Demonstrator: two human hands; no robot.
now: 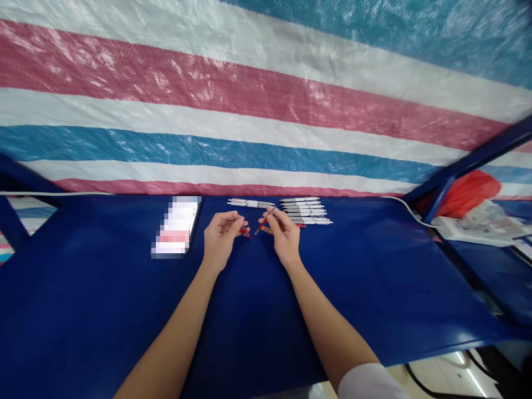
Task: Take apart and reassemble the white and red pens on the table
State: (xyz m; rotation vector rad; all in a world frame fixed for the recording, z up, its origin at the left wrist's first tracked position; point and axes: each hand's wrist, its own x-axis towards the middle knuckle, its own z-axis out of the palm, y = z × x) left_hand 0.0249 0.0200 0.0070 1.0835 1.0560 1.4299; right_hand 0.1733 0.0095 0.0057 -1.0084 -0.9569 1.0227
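Observation:
My left hand (222, 235) hovers over the blue table (103, 288), fingers pinched on a small red pen part (246, 233). My right hand (284, 233) is close beside it, fingers closed on a thin red-tipped pen refill (262, 220) that slants up to the right. Just beyond the right hand lies a row of several white pens (305, 210) side by side. One more white and grey pen (249, 203) lies alone behind both hands.
A white box (178, 227) lies left of my left hand. A striped red, white and blue tarp (249, 111) hangs behind the table. At right, past a blue frame bar (469, 160), sit a red bag (469, 191) and papers (477, 224). A white cable (409, 208) runs along the table's back right.

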